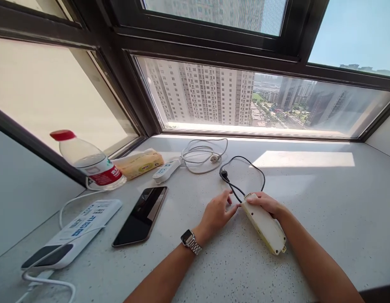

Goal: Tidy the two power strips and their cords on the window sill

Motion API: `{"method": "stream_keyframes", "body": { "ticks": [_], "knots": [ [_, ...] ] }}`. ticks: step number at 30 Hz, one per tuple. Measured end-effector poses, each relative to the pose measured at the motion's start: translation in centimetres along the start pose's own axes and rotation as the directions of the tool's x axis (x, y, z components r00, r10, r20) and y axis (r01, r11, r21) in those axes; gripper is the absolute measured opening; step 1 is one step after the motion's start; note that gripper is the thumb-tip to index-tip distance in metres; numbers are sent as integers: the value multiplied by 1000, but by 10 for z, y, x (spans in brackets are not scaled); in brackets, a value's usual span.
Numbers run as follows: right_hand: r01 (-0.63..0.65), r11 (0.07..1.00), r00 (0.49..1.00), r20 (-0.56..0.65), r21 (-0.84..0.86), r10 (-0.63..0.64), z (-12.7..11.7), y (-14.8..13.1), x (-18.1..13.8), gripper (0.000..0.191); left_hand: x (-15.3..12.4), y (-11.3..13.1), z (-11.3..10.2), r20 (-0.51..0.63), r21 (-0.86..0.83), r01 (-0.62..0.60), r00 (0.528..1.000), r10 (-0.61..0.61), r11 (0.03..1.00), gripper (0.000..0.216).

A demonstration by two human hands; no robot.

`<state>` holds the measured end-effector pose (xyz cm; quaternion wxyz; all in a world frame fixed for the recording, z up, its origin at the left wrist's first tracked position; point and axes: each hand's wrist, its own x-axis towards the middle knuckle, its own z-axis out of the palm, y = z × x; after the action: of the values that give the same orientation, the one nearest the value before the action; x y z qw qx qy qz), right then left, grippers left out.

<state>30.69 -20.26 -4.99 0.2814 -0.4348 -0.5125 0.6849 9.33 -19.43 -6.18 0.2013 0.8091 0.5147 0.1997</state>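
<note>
A yellowed white power strip (264,225) lies on the speckled white sill (324,210). My right hand (267,203) rests on its far end, fingers curled over it. My left hand (217,212), with a metal watch on the wrist, reaches in from the left, its fingertips at the black cord (242,176) where it leaves the strip. The cord loops away toward the window and ends in a black plug (223,173).
A dark phone (141,215) lies to the left. Beyond it are a white power bank (71,233) with a white cable, a red-capped water bottle (87,162), a tissue pack (140,163), and a second white power strip (166,170) with a coiled white cord (203,155).
</note>
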Motion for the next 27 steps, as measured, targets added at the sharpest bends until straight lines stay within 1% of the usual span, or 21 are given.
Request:
{"method": "stream_keyframes", "body": {
  "ticks": [2,4,6,8,9,11,14,17,19,21,23,24,25,27],
  "knots": [
    [32,999,999,-35,25,-31,-5,1,-3,52,1,1,-1,11,55,-8,1000,8,998,43],
    [65,996,997,-40,65,-62,-13,2,-11,56,0,1,-2,24,125,-49,999,46,991,49],
    [80,991,997,-32,108,-77,-24,2,-20,57,-1,2,-3,82,192,-135,989,121,972,57],
    [83,987,996,-36,140,-79,-35,0,-30,55,-2,4,-5,167,244,-226,968,189,943,59],
    [84,985,996,-43,154,-78,-38,-1,-33,53,-3,6,-5,197,264,-255,958,207,930,59],
    [84,982,996,-54,169,-76,-42,-1,-36,51,-3,9,-7,210,296,-269,954,212,917,57],
    [53,991,998,-43,119,-48,-33,0,-31,50,-3,13,-10,190,316,-228,966,174,921,62],
    [17,1000,1000,17,-22,-16,-15,3,-20,49,-3,15,-10,230,329,-229,960,157,916,64],
    [52,991,997,60,-126,-45,-6,4,-14,48,-3,15,-10,253,337,-253,952,172,907,59],
    [88,979,995,69,-183,-77,-5,4,-12,47,-3,15,-9,255,342,-259,951,176,903,53],
    [63,986,998,38,-155,-58,-14,3,-14,48,-3,14,-9,252,347,-250,953,167,904,48],
    [41,992,999,3,-118,-41,-22,2,-17,50,-3,13,-10,249,348,-242,955,160,906,48],
    [24,997,999,-45,-80,-28,-31,1,-20,51,-2,12,-10,249,346,-234,957,151,908,48],
    [26,999,981,-193,-23,-30,-54,1,-27,51,-2,10,-10,245,337,-215,960,135,917,48]
  ]
}}
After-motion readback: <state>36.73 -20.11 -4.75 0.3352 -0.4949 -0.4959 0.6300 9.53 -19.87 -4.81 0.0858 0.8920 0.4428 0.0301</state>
